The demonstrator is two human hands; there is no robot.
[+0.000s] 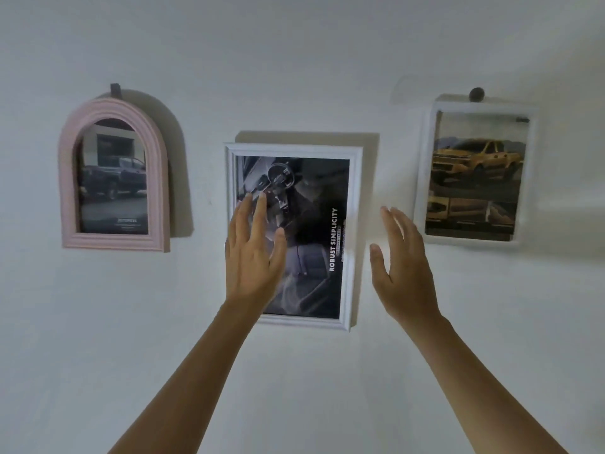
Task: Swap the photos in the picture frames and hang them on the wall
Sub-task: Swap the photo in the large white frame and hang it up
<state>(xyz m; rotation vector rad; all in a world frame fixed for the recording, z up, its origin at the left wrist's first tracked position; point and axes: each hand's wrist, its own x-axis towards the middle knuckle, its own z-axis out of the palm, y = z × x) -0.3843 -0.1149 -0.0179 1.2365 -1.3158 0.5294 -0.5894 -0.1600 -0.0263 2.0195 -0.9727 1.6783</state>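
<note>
Three frames hang on a white wall. A pink arched frame (114,173) on the left holds a dark pickup truck photo. In the middle, a white rectangular frame (355,224) holds a dark car-interior photo with the words "ROBUST SIMPLICITY". The white frame (425,178) on the right shows a yellow truck photo. My left hand (253,253) is raised in front of the middle frame's left part, fingers spread, holding nothing. My right hand (401,267) hovers just right of the middle frame, open and apart from it.
A dark hook (115,90) sticks out above the pink frame and a round peg (476,94) above the right frame. Bare white wall (294,388) spreads below and above the frames.
</note>
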